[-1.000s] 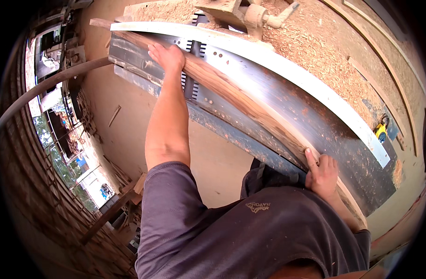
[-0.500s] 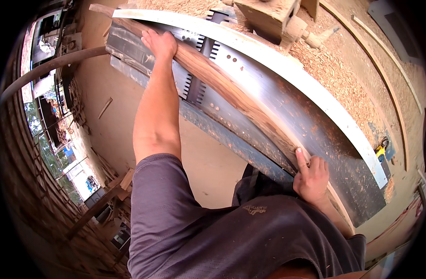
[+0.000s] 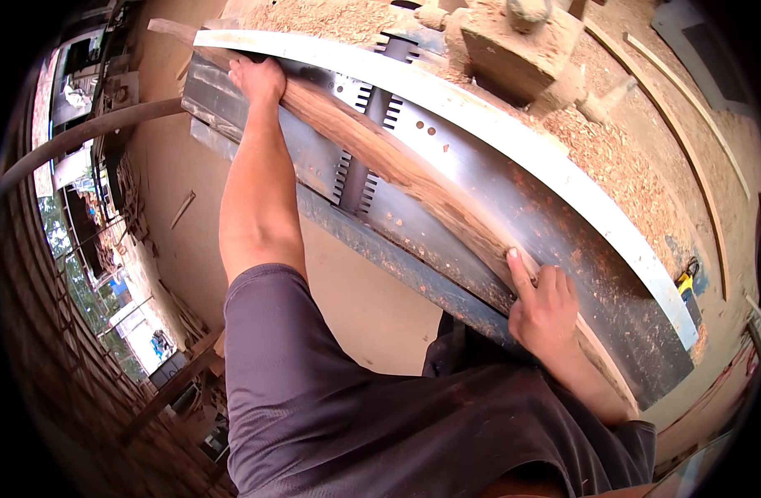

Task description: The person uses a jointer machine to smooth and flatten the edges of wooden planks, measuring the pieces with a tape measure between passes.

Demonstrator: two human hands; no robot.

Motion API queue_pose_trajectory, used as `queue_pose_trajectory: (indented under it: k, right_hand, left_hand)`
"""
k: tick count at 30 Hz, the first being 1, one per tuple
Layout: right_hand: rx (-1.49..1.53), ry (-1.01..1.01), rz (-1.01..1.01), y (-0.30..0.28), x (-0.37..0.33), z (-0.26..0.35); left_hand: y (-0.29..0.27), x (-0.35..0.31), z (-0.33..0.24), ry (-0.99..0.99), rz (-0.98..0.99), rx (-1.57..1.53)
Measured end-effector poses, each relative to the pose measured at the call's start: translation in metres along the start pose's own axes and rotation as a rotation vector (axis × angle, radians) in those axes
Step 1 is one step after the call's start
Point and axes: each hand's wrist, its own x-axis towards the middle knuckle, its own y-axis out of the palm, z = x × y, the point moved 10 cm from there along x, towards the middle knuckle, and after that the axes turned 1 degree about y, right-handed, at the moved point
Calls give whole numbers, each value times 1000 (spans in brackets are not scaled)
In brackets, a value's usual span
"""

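A long brown wooden board (image 3: 397, 162) lies along the metal bed of a jointer (image 3: 480, 178), beside its long pale fence (image 3: 472, 95). It crosses the toothed slot (image 3: 357, 184) in the bed. My left hand (image 3: 260, 79) is on the board beyond the slot, fingers closed over it with the arm stretched out. Nearer to me, my right hand (image 3: 546, 309) grips the board with the index finger pointing forward along the top and the other fingers curled. The board's near end runs beneath my right forearm.
Heaps of wood shavings (image 3: 613, 178) lie behind the fence, around a dust-covered block-shaped machine part (image 3: 513, 54). Long thin strips (image 3: 687, 149) of wood rest on the floor at right. A yellow-and-black object (image 3: 687, 280) sits by the fence's near end. A curved pole (image 3: 90, 129) stands at left.
Both hands and the board have moved a little forward and left along the jointer bed, past the slot. The grip looks the same. My view has shifted slightly.
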Motion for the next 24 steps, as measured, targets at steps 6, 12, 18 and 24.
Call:
queue_pose_trajectory:
  k: [6, 12, 18, 24]
  right_hand:
    - [2, 0, 2, 1, -6, -3]
    - [116, -28, -24, -14, -38, -21]
    - [232, 212, 36, -38, -195, -114]
    - [351, 352, -16, -73, -308, -174]
  left_hand:
    - [-9, -76, -55, 57, 61, 37]
    - [-22, -205, -138, -58, -2, -154]
    - [-41, -263, -164, -196, 37, -209]
    - [-30, -258, -158, -204, 38, -291]
